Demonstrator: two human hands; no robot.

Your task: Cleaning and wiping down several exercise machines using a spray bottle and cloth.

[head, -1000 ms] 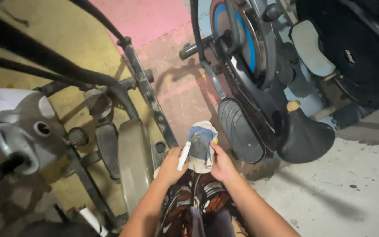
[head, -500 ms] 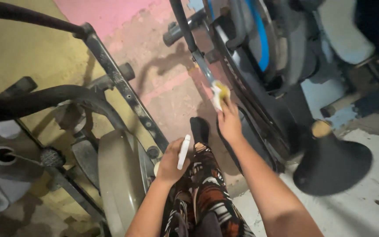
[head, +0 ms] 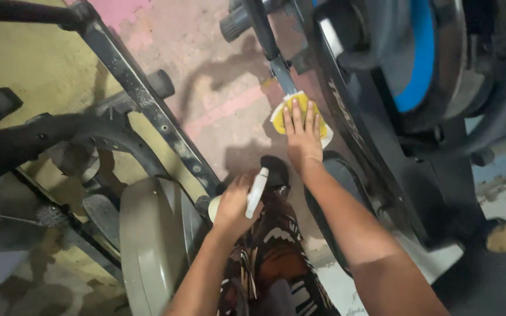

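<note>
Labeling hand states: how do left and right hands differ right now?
The left hand is curled shut around a white spray bottle, held low near the patterned trouser leg. The right hand is stretched forward, fingers flat and spread, pressing a yellow cloth against the dark exercise bike frame. Both are bare and each has one item.

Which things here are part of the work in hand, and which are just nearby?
In use:
- right hand pressing the yellow and white cloth on the black exercise bike frame
- left hand gripping the white spray bottle

Just nearby:
- grey elliptical trainer
- pink floor mat
</note>
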